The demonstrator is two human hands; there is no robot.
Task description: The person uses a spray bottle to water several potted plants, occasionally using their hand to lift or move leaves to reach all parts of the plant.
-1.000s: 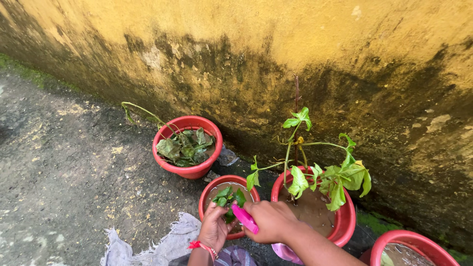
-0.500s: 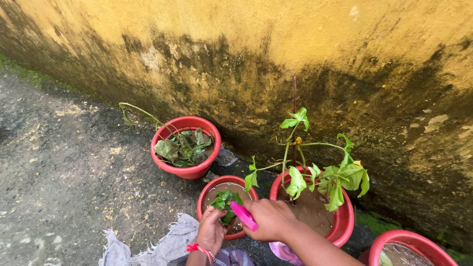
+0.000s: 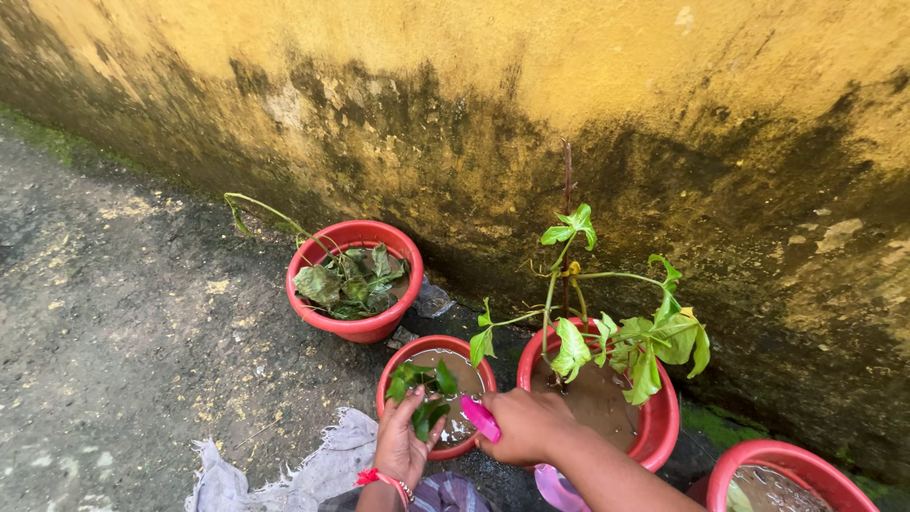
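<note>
My left hand (image 3: 402,442), with a red bangle at the wrist, reaches into a small red pot (image 3: 413,352) and holds the green leaves of the little plant (image 3: 419,381) in it. My right hand (image 3: 527,426) is closed around a pink tool (image 3: 481,418) whose tip points into the same pot. The soil there looks wet. Just to the right stands a larger red pot (image 3: 658,425) with a leafy green plant (image 3: 616,337) on a thin stem.
A third red pot (image 3: 365,328) full of dark leaves stands further left by the stained yellow wall (image 3: 531,104). Another red pot (image 3: 787,469) sits at the lower right. A grey cloth (image 3: 284,474) lies on the rough dark ground (image 3: 114,341).
My left hand has moved up into the small pot and closed on the plant's leaves. My right hand with the pink tool has barely moved.
</note>
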